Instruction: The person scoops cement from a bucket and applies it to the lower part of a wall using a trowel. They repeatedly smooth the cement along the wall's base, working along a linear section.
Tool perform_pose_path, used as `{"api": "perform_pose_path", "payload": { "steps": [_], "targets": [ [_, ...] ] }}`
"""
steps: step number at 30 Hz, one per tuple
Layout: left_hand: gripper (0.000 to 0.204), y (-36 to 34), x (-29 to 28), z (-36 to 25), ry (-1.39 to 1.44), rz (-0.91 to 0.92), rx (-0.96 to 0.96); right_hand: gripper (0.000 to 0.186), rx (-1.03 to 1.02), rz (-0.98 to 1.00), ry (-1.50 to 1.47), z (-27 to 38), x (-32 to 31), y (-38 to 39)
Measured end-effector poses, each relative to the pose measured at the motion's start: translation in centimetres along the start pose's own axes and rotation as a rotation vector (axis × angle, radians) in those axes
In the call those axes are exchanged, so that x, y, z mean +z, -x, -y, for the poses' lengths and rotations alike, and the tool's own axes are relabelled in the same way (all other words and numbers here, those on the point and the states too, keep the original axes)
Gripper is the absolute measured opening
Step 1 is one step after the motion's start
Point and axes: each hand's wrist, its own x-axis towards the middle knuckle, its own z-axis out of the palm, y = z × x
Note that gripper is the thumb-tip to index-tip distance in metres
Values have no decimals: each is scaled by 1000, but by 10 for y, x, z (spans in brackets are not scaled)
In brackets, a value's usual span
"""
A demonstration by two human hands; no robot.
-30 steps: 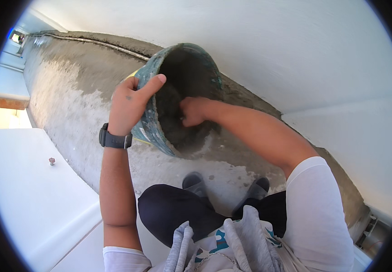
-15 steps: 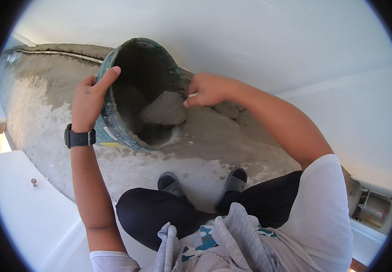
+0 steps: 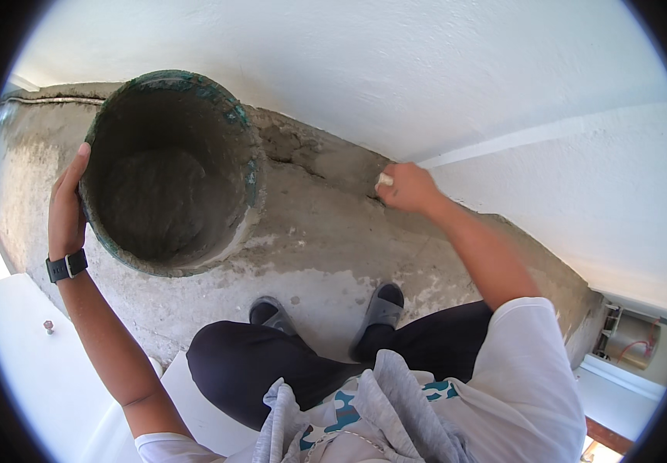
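Note:
On the left stands a large green bucket (image 3: 252, 189), its rim and walls caked with grey mortar. Wet mortar (image 3: 160, 193) lies in its bottom. My left hand (image 3: 67, 204) grips the bucket at its left side, thumb up at the rim and fingers against the outer wall. Further right, low by the white wall, my right hand (image 3: 409, 187) is closed round the pale handle of a trowel (image 3: 385, 179). The trowel's blade blends with the grey surface, so its outline is hard to make out. Rough mortar (image 3: 291, 145) lies along the foot of the wall between bucket and hand.
A white wall (image 3: 395, 69) runs along the far side. My sandalled feet (image 3: 379, 309) stand on the grey cement floor (image 3: 325, 247). A thin pipe (image 3: 52, 99) lies at the wall's foot, far left. A white panel (image 3: 25, 347) is at lower left, and an open box with wires (image 3: 630, 339) at right.
The bucket has tipped back from its rightward lean and sits further left, with my left hand still on it. My right hand has moved the trowel out of the bucket's mouth, rightward to the wall's foot.

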Motion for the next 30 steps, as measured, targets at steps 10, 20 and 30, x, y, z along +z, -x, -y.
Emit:
{"api": "perform_pose_path", "payload": {
  "steps": [10, 20, 30],
  "targets": [
    [55, 5, -17, 7, 136, -7, -15, 35, 81, -333, -23, 9, 149, -24],
    [53, 10, -18, 8, 152, -16, 10, 30, 225, -354, -32, 9, 139, -10],
    [48, 41, 28, 5, -272, -229, 68, 30, -295, -382, -149, 133, -50, -4]
  ]
}}
